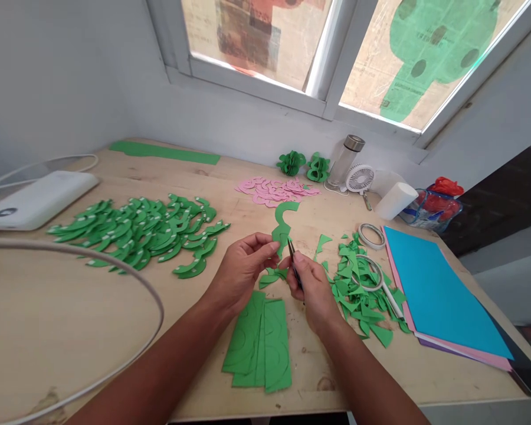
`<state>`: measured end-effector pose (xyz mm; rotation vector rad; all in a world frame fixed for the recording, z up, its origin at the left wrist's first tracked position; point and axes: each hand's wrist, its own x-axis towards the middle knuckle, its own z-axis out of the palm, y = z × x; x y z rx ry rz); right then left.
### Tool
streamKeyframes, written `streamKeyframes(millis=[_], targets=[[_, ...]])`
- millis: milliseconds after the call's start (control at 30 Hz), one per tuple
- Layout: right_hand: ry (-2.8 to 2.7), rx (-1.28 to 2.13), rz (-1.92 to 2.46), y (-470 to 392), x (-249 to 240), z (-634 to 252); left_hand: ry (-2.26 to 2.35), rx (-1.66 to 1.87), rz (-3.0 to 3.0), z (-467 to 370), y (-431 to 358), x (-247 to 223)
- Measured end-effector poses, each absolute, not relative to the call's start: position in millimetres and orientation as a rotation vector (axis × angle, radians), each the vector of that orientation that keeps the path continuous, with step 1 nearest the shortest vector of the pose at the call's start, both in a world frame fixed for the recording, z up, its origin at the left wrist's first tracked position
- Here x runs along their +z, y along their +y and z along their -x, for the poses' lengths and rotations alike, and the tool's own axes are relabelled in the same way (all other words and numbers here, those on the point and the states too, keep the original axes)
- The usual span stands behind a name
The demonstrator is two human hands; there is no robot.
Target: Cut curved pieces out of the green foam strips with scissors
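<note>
My left hand (243,265) pinches a curved green paper cut-out (281,219) between thumb and fingers; its wavy end sticks up above the hand. My right hand (314,289) is closed around small dark scissors (291,248), their tips against the paper's right edge. The handles are mostly hidden by my fingers. Below the hands lie green paper strips (265,342) with curved outlines drawn on them. Several green scraps (272,277) rest under my fingertips. To the left spreads a pile of green curved cut-outs (137,227) with small white marks.
Right of my hands, green scraps (354,289) lie under a magnifying glass (369,273), near a tape roll (371,235) and coloured sheets (442,289). Pink cut-outs (272,192), a bottle (343,162) and a small fan (360,178) stand behind. A cable (154,295) loops at left.
</note>
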<state>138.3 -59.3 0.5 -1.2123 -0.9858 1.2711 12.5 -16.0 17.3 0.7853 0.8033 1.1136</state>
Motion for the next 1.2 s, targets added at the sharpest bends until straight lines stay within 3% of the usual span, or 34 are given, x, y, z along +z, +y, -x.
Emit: streamKeyframes(millis=[1200], targets=[[-0.977, 1.245, 1.188, -57, -10, -130, 0.831, 1.221, -0.956, -20, -21, 13]])
